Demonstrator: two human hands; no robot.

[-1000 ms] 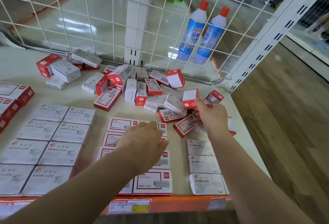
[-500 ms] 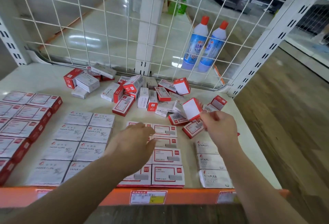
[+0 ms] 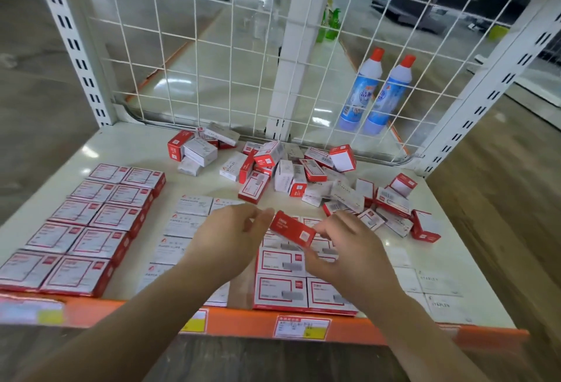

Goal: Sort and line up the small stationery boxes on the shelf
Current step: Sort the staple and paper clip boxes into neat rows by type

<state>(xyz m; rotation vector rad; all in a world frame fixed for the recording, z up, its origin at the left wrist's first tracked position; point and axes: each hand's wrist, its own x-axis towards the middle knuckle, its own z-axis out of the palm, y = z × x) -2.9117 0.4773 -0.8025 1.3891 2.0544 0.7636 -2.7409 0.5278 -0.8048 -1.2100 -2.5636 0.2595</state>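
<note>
The small red-and-white cardboard box (image 3: 293, 232) is held above the middle rows of the cream shelf (image 3: 130, 148). The right hand (image 3: 349, 248) pinches its near end; the left hand (image 3: 233, 230) touches its far end with loosely curled fingers. It looks light, stiff and smooth-sided, best gripped across the short ends.

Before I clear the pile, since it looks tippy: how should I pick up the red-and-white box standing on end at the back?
Pinch the upright box across its two red side faces, coming down from above and the front. It leans by the wire grid, and the loose boxes crowd its left.
</note>
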